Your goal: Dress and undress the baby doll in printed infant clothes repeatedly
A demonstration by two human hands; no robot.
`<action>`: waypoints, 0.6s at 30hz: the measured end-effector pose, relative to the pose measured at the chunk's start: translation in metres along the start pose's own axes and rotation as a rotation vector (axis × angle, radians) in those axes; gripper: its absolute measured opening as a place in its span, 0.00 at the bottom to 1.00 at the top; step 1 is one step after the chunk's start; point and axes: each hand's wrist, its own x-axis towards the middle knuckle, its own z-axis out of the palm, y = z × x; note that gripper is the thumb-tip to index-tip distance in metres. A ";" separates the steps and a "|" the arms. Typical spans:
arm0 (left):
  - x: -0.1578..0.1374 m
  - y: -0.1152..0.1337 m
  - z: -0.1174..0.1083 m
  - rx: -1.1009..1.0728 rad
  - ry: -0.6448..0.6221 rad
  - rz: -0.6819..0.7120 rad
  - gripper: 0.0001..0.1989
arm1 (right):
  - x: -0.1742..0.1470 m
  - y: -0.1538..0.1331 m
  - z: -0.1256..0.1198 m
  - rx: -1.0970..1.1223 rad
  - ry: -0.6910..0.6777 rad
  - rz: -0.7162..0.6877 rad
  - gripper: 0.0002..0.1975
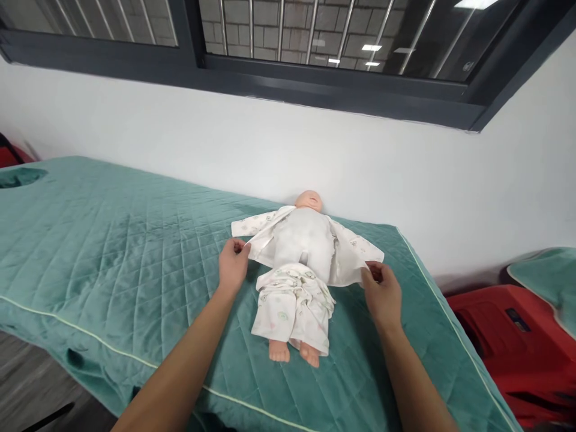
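A baby doll (pixel 309 237) lies on its back on the green quilted cover, head toward the wall and bare feet toward me. Its white patterned shirt (pixel 348 255) is spread wide at the front, baring the pale torso. Patterned trousers (pixel 292 300) sit bunched below the waist. My left hand (pixel 234 264) pinches the shirt's edge on the left side. On the right, the opposite edge is pinched between the fingers of my right hand (pixel 381 291). Both sleeves stretch outward to the sides.
The green quilted cover (pixel 112 240) drapes a bed against a white wall (pixel 382 162). Above runs a dark window frame (pixel 270 84) with bars behind the glass. A red plastic case (pixel 504 336) stands beyond the bed's right edge, with green fabric (pixel 551 276) near it.
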 end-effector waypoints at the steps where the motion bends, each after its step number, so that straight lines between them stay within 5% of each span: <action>1: 0.000 -0.001 -0.002 -0.006 0.017 -0.003 0.05 | 0.001 0.003 -0.004 -0.055 0.009 -0.012 0.17; 5: -0.002 -0.005 -0.001 -0.036 0.031 0.020 0.05 | -0.003 0.013 -0.006 -0.212 0.006 -0.148 0.16; 9: 0.012 -0.015 0.004 0.008 0.031 0.043 0.09 | 0.003 0.021 0.002 -0.098 0.050 -0.170 0.17; 13: 0.032 -0.022 0.012 0.268 -0.134 0.166 0.11 | 0.031 0.033 0.006 -0.124 -0.060 0.010 0.19; 18: 0.038 -0.019 0.020 0.609 -0.311 0.278 0.11 | 0.049 0.035 0.016 -0.226 -0.201 -0.082 0.14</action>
